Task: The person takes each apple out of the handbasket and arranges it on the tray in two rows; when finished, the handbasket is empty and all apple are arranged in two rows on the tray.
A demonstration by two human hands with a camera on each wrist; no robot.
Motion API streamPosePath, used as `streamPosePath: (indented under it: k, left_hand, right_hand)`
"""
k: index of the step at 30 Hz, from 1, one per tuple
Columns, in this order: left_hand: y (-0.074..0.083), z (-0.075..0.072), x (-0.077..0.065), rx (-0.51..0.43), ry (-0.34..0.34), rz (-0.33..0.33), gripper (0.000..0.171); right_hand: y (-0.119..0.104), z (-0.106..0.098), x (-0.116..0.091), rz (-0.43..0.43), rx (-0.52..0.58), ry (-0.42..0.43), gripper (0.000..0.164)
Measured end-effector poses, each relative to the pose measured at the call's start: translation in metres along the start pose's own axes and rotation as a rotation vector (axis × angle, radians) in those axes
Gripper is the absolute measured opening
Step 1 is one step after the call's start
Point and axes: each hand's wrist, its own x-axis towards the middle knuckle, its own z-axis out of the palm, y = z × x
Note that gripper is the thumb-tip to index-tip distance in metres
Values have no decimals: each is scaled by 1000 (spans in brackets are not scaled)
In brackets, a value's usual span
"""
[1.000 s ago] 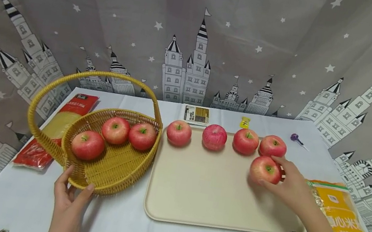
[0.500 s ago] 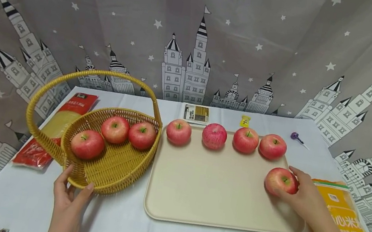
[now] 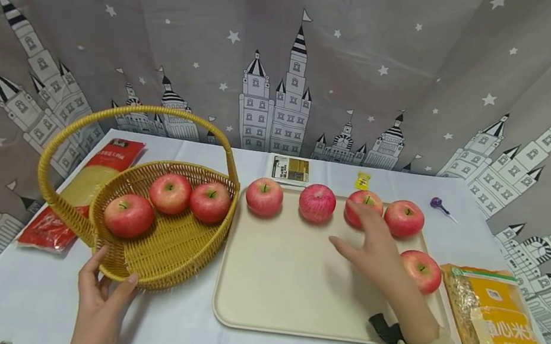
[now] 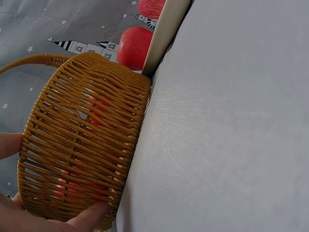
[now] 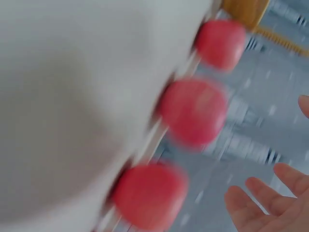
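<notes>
My left hand [image 3: 100,303] grips the near rim of a yellow-brown wicker basket [image 3: 184,272], its thumb on the outside and fingers over the edge. Three red apples lie inside; through the weave [image 4: 82,140] they show as red patches. Over the beige tray [image 3: 279,287], my right hand [image 3: 378,254] is spread with nothing in it. Its fingertips overlap a red apple [image 3: 366,197] on the tray's back edge. Other apples in that row are one at the left [image 3: 264,197], a darker one [image 3: 317,204] and one at the right [image 3: 404,219]. Another apple [image 3: 423,270] sits nearer, at the tray's right side.
A red-and-yellow packet [image 3: 102,171] lies left of the basket, partly behind it. An orange grain bag [image 3: 509,335] lies to the tray's right. Along the back are a small card-like packet [image 3: 291,169], a yellow wrapped sweet [image 3: 363,180] and a purple lollipop [image 3: 438,204].
My right hand moved an apple rightward and nearer, let it go at the tray's right side, then swung left toward the back row. My left hand stayed on the basket.
</notes>
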Motion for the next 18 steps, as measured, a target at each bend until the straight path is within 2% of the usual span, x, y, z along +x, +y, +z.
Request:
streamPosePath:
  k: [10, 15, 18]
  left_hand:
    - [-6, -1, 3, 2, 16, -24, 82]
    - [-7, 0, 4, 5, 24, -25, 83]
    - [-7, 1, 4, 9, 30, -21, 82]
  right_hand:
    - [-94, 70, 50, -236, 106, -170, 71]
    - [-132, 92, 71, -302, 96, -242, 68]
    - [-146, 106, 84, -315, 28, -257, 69]
